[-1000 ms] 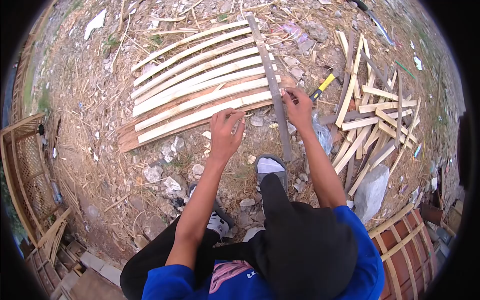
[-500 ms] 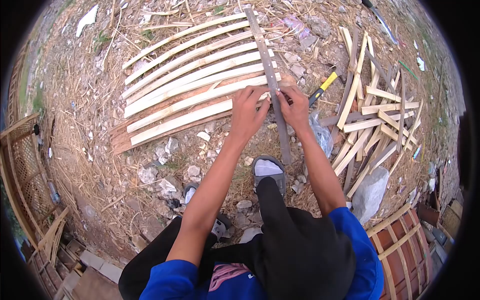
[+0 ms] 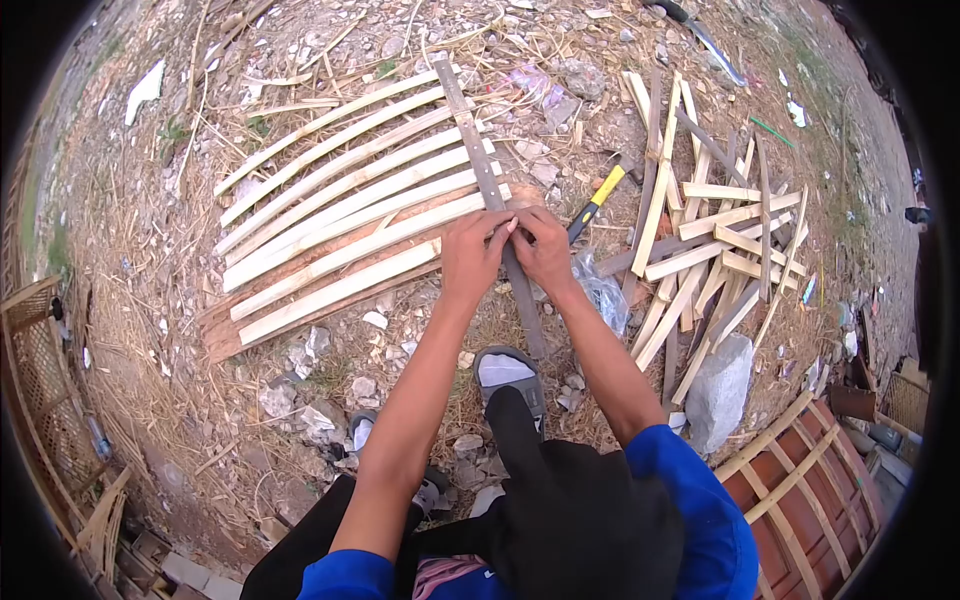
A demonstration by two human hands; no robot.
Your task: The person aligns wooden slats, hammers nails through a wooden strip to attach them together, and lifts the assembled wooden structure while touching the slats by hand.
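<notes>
- Currently, both forearms reach away from the blue-sleeved body and slant inward, so the bare left hand and the bare right hand meet with their fingertips close together.
- They meet over a long, flat, dark grey-brown wooden strip, which lies across the right ends of a row of pale, slightly curved wooden slats.
- The left hand, palm down, comes in over the slats' right ends; the right hand comes in from the strip's right side. The fingers of both are bent and drawn inward, but they hide their own tips, so I cannot tell whether either is clamped on the strip or on something small.
- The strip's near end juts past the nearest slat, ending just beside a grey sandal; its far end lies by the farthest slat.
- A rough reddish-brown board lies beneath the near slats, its left edge showing beyond them.
- Right of the right hand, a hammer with a yellow-and-black handle and a crumpled clear plastic bag edge the space before a loose heap of wooden sticks.
- Left of the slats stretches broad, straw-strewn ground.
</notes>
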